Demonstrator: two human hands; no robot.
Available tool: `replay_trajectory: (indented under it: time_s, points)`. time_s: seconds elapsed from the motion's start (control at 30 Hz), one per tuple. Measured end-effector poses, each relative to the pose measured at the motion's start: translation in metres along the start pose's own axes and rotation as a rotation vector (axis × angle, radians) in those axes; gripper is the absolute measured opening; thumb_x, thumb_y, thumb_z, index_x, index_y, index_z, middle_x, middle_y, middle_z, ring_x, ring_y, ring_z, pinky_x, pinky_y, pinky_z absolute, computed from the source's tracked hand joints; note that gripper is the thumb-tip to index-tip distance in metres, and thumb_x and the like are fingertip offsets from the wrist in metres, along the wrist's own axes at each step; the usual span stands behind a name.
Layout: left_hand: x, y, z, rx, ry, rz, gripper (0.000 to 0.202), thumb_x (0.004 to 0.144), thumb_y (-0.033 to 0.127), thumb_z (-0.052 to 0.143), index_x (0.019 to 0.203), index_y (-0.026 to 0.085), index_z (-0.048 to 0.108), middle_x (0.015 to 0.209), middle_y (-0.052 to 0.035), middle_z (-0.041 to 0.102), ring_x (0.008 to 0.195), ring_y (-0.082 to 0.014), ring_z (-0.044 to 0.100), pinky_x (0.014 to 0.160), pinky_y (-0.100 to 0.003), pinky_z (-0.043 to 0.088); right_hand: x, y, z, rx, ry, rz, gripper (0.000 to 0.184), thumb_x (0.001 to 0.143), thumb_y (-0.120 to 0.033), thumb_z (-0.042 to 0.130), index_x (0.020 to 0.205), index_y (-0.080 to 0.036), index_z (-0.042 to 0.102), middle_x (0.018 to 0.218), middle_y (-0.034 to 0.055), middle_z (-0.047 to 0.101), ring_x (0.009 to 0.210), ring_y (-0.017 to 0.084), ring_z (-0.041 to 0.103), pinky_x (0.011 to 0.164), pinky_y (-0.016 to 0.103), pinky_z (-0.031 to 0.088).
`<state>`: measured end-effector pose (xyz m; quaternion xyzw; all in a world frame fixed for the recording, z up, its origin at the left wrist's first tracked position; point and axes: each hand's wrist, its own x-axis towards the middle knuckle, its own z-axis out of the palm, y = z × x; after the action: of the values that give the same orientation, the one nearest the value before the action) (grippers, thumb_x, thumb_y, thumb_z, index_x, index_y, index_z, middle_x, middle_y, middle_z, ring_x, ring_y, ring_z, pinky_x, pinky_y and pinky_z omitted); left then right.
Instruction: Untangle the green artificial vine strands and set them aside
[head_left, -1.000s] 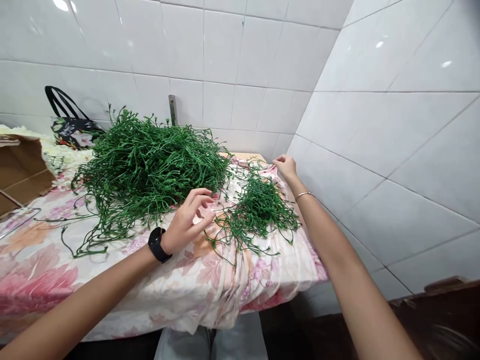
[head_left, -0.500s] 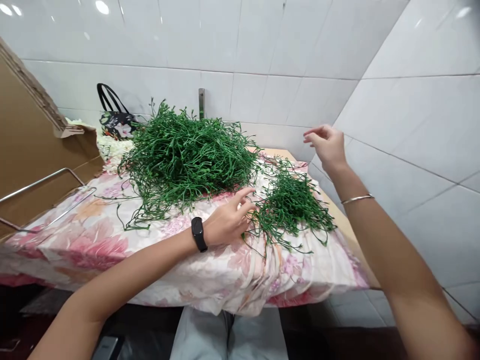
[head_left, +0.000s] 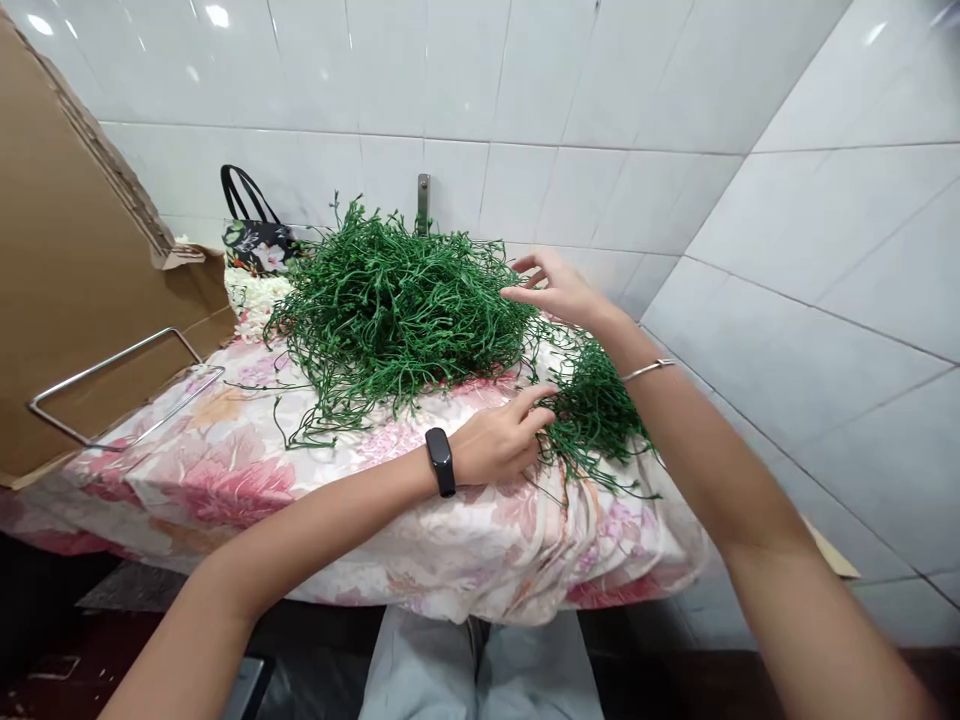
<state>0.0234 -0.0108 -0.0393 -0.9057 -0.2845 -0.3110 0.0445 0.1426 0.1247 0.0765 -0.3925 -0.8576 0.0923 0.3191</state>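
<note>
A large tangled heap of green artificial plant stems (head_left: 405, 300) with small bud-like tips lies on a floral cloth (head_left: 225, 465). To its right is a smaller pile of the same stems (head_left: 596, 405). My right hand (head_left: 555, 290), with a thin bangle at the wrist, is at the right edge of the large heap, fingers apart and nothing visible in them. My left hand (head_left: 504, 440), with a black band on the wrist, rests low beside the small pile. Its index and middle fingers are apart, reaching to the stems; its thumb is hidden.
A cardboard box (head_left: 75, 250) with a metal wire frame (head_left: 127, 350) in front stands at the left. Behind are white flowers (head_left: 255, 295) and a black floral bag (head_left: 259, 240). Tiled walls (head_left: 600, 90) close off the back and right. My legs (head_left: 480, 665) are under the table edge.
My right hand has swung left from beside the wall to the large heap, and its fingers have spread. My left hand stays by the small pile. The view has shifted slightly.
</note>
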Motion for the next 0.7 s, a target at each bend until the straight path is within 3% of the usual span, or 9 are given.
replay_trajectory:
  time_s: [0.1,0.23,0.47,0.7]
  points:
    - [0.000,-0.001,0.002,0.020,0.016,0.031,0.028,0.080,0.014,0.038,0.107,0.011,0.041,0.133,-0.0167,0.034,0.098,-0.0188,0.056,0.073,-0.030,0.051,0.005,0.007,0.012,-0.061,-0.083,-0.013,0.043,0.067,-0.049,0.059,0.093,-0.015,0.059,0.094,0.0097,0.060,0.083,0.020,0.054,0.073,0.036,0.043]
    - [0.001,-0.001,0.003,0.037,0.022,0.048,0.028,0.080,0.013,0.037,0.107,0.010,0.042,0.132,-0.0173,0.035,0.098,-0.0192,0.056,0.073,-0.031,0.051,0.005,0.003,0.023,-0.187,0.041,-0.124,0.022,0.070,-0.038,0.058,0.071,-0.017,0.064,0.080,0.0063,0.060,0.082,0.020,0.053,0.077,0.037,0.040]
    - [0.001,-0.004,-0.002,0.063,0.051,0.046,0.029,0.080,0.013,0.039,0.108,0.011,0.042,0.132,-0.0180,0.036,0.095,-0.0178,0.056,0.077,-0.032,0.050,0.014,-0.004,0.000,0.255,0.343,-0.078,0.024,0.076,-0.036,0.053,0.076,-0.015,0.065,0.068,0.0029,0.060,0.063,0.011,0.054,0.063,0.027,0.046]
    - [0.001,-0.005,-0.003,0.056,0.032,0.030,0.028,0.081,0.015,0.038,0.109,0.012,0.041,0.133,-0.0184,0.034,0.095,-0.0186,0.057,0.075,-0.032,0.050,0.016,-0.036,-0.015,0.397,0.433,-0.116,0.024,0.077,-0.039,0.053,0.074,-0.018,0.064,0.070,0.0025,0.061,0.061,0.010,0.056,0.064,0.026,0.048]
